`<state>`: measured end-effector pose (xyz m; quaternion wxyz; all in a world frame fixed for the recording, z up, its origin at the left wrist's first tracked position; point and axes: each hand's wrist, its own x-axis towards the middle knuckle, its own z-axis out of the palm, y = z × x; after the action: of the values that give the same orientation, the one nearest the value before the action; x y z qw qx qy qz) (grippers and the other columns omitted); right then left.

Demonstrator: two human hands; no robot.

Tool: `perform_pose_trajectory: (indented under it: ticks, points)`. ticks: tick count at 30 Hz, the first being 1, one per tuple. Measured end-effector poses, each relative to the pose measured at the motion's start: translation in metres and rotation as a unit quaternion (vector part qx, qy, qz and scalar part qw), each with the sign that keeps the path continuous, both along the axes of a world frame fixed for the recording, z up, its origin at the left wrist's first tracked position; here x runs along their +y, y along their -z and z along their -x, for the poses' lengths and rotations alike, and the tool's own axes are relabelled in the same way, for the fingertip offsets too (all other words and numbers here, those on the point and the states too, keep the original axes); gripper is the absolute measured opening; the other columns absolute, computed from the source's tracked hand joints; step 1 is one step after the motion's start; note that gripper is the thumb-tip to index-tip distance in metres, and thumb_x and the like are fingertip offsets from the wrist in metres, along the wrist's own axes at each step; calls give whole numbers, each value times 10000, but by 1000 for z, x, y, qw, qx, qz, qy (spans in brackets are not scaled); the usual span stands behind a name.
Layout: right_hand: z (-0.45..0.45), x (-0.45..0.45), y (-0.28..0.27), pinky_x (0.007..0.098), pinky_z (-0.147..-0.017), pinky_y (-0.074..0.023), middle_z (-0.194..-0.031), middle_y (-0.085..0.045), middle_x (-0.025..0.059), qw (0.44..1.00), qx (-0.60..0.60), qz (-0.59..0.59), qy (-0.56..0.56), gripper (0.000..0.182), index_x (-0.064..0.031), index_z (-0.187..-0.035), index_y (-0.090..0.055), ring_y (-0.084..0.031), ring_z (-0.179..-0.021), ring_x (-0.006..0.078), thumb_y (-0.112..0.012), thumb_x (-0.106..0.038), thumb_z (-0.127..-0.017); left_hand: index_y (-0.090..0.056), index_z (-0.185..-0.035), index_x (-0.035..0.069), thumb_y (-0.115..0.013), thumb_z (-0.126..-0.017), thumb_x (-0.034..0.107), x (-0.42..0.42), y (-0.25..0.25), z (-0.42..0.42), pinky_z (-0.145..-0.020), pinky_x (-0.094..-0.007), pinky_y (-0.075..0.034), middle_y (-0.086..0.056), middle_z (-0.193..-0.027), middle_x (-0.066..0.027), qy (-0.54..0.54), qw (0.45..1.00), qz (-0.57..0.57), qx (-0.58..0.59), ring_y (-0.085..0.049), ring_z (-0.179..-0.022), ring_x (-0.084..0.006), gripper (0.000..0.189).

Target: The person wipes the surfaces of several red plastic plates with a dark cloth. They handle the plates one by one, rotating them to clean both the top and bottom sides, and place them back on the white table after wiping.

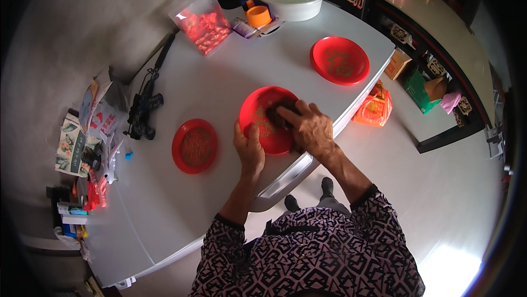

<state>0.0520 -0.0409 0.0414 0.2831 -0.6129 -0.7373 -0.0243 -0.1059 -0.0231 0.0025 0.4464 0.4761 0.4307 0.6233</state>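
My left hand (250, 147) grips the lower left rim of a round red plate (257, 110) with a gold pattern, its thumb on the upper face. The plate is held tilted near the table's front edge. In my right hand (311, 128) is a dark brown cloth (280, 112), pressed against the right side of the plate's face. Part of the cloth hangs below the hand and over the rim. To the left, a smaller red plate (194, 146) with a gold pattern lies on the table. Farther right lies another red plate (340, 61) bearing a gold character.
A black toy gun (144, 107) and a toy airplane (110, 157) lie along the wall side of the white table (152, 198). At the back are a clear bag of red items (204, 25), an orange cup (258, 16) and a white basin (298, 9). An orange bag (374, 105) rests on the floor.
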Motion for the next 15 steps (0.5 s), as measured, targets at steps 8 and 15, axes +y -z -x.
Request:
perform_pose_trajectory:
  ticks: [8,15]
  points:
    - [5,-2,11,394,-681,-573,-1215,-452,114,1000,1,-3,-16,460,-282,-1145,-640,-551,-932,322,-671,-148,-706,-476,-1148,-20,-467,-948,90,-2,2,2,-817,-274,-460,-566,-1038,-77,5,1000,-19,-6,-522,-899,-121,228]
    - [1,-46,-1,407,-708,-579,-1215,-437,189,980,57,2,-190,491,-176,-1102,-622,-525,-1054,386,-742,-145,-627,-491,-1181,-20,-472,-937,63,4,9,5,-871,-301,-467,-592,-1081,-89,17,999,-40,4,-573,-971,-150,259]
